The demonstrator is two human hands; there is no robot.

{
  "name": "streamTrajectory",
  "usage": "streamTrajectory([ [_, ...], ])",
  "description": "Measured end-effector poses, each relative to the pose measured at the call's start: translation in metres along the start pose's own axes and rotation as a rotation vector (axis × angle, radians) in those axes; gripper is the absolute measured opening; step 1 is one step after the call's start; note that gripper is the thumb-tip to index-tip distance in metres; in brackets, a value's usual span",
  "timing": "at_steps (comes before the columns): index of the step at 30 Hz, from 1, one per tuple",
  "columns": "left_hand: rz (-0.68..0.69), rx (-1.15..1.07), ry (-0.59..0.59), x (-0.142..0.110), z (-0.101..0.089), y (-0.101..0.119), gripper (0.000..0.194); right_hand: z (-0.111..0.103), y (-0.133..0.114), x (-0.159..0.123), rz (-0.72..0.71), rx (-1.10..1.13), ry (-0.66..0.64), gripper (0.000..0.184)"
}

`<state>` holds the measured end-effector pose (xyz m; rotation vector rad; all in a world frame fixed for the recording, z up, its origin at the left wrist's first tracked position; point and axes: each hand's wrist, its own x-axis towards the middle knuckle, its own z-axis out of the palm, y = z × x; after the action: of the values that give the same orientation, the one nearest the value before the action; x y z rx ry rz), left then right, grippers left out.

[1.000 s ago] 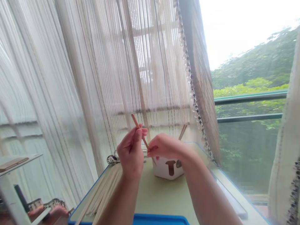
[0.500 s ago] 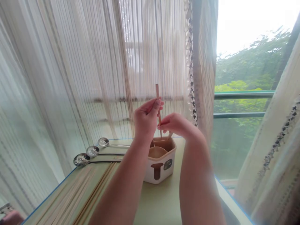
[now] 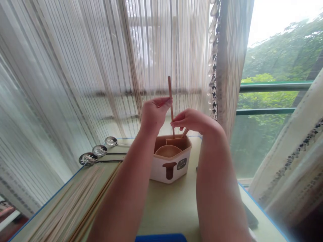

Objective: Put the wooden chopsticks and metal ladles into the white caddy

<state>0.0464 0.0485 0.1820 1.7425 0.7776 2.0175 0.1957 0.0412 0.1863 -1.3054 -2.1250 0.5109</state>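
Upright above the back of a utensil holder (image 3: 157, 173) stands a thin wooden chopstick (image 3: 170, 85). My left hand (image 3: 155, 112) pinches it in its upper part. Lower down, the fingertips of my right hand (image 3: 193, 120) are closed on the same chopstick. Its bottom end reaches the holder's rear compartment; I cannot tell whether it touches the floor inside. The holder is white outside and brown inside, with dividers and a rounded front cup. Some short wooden ends (image 3: 185, 132) lean in its back right corner, partly behind my right hand.
Left of the holder lie three metal ladle-like spoons (image 3: 99, 150), the front ones perforated. Many loose pale chopsticks (image 3: 68, 205) and a few darker ones are spread at the left front. A blue object (image 3: 161, 238) shows at the bottom edge. A curtain (image 3: 106, 60) hangs behind the table.
The view has tipped downward, bringing the blue object in at the bottom. Both hands still grip the chopstick; a little more of it sticks out above my left hand.
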Motion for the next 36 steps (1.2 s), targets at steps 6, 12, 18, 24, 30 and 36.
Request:
streamTrajectory([
  [6, -0.074, 0.054, -0.076, -0.002, 0.005, -0.018, 0.024, 0.002, 0.008, 0.003, 0.019, -0.08, 0.023, 0.013],
  [12, -0.11, 0.048, -0.101, -0.003, 0.007, -0.02, 0.025, -0.001, 0.007, 0.0, -0.023, -0.014, 0.093, 0.016],
  [18, -0.08, 0.085, -0.079, -0.004, 0.007, -0.022, 0.022, 0.0, 0.004, -0.001, 0.047, -0.123, 0.058, 0.011],
  [24, -0.067, 0.114, -0.109, -0.004, 0.008, -0.025, 0.024, 0.001, 0.0, -0.001, 0.015, -0.047, 0.059, 0.01],
  [30, -0.092, 0.201, -0.196, -0.004, 0.008, -0.029, 0.02, -0.003, 0.0, -0.003, 0.111, -0.09, 0.036, 0.007],
  [36, -0.264, 0.341, -0.356, -0.005, 0.003, -0.029, 0.013, -0.017, 0.003, -0.012, 0.073, 0.017, 0.426, 0.023],
])
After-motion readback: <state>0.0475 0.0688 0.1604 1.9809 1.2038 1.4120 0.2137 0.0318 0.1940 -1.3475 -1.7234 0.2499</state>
